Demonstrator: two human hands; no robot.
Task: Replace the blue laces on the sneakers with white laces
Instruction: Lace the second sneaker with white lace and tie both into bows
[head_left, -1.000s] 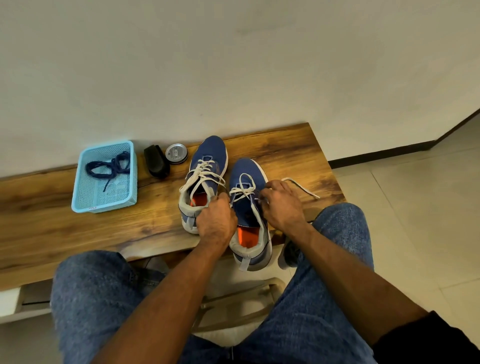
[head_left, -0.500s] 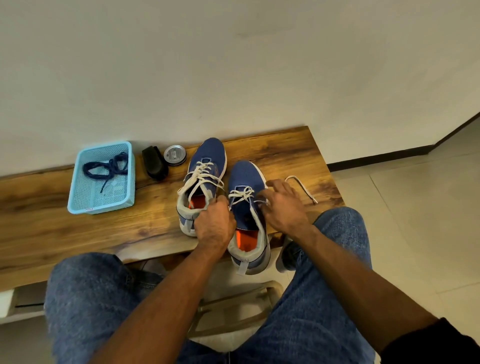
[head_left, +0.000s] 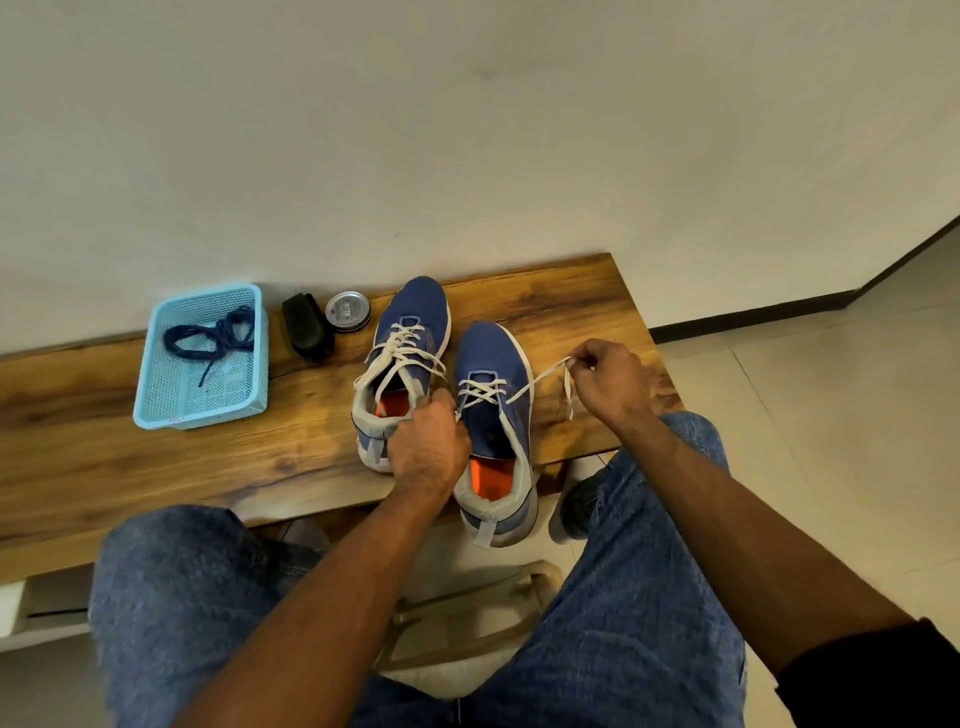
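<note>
Two blue sneakers stand side by side on the wooden bench (head_left: 571, 296). The left sneaker (head_left: 410, 322) carries a white lace through its eyelets. The right sneaker (head_left: 491, 353) has a white lace (head_left: 535, 382) crossed through its front eyelets. My right hand (head_left: 610, 382) pinches that lace's end, drawn taut out to the shoe's right. My left hand (head_left: 428, 449) grips the right sneaker's left side by the eyelets. The blue laces (head_left: 213, 332) lie bundled in the light blue basket (head_left: 156, 405).
A black brush (head_left: 306, 327) and a round silver tin (head_left: 348, 310) sit between the basket and the left sneaker. A white wall runs behind the bench. My knees in jeans are below the bench's front edge. Tiled floor lies to the right.
My right hand has moved from the right sneaker's eyelets out to the right, pulling the white lace taut. My left hand stays at the shoe.
</note>
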